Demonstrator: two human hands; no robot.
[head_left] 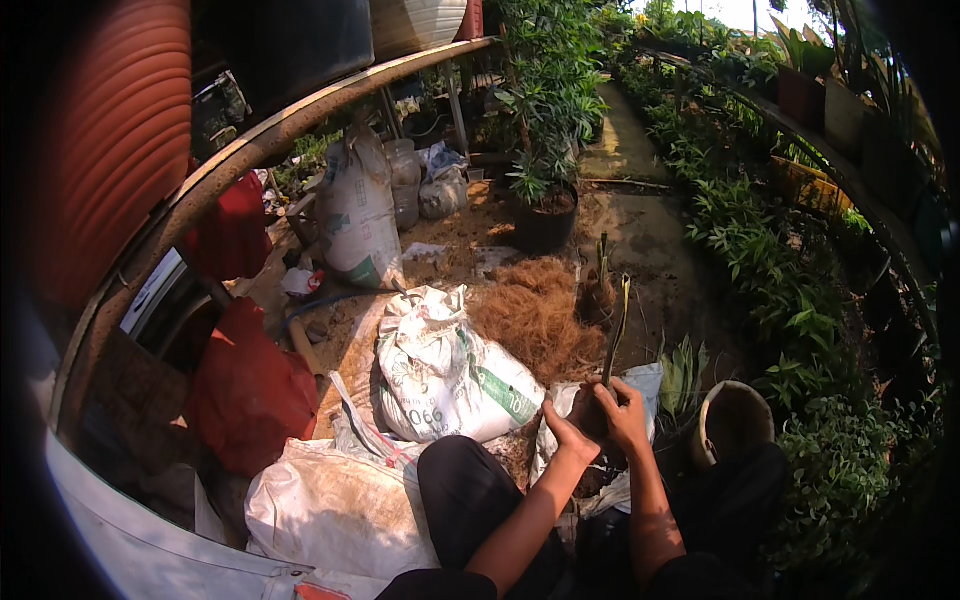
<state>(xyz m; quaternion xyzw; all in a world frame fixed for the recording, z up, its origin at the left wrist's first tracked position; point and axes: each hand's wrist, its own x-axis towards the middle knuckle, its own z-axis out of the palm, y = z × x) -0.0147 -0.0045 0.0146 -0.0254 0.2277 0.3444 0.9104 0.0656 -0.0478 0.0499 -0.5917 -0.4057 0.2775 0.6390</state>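
Note:
Between my two hands is a brown root ball (588, 413), with a slim green shoot (618, 325) rising from it. My left hand (570, 432) is pressed around its near left side, thumb up. My right hand (626, 414) grips the other side, close to the base of the shoot. The fingertips on the far side are partly hidden. Below my hands, dark soil (597, 482) lies in an opened white sack (645, 385). Just beyond sits a heap of brown coconut fibre (540, 312), and beside it stands another shoot with a fibrous base (601, 285).
A full white sack (445, 370) leans left of my hands, and a flattened sack (340, 505) lies nearer. To the right are cut leaves (683, 378) and a round pot (735, 425). A black-potted plant (547, 220) stands ahead; leafy plants (770, 270) line the right.

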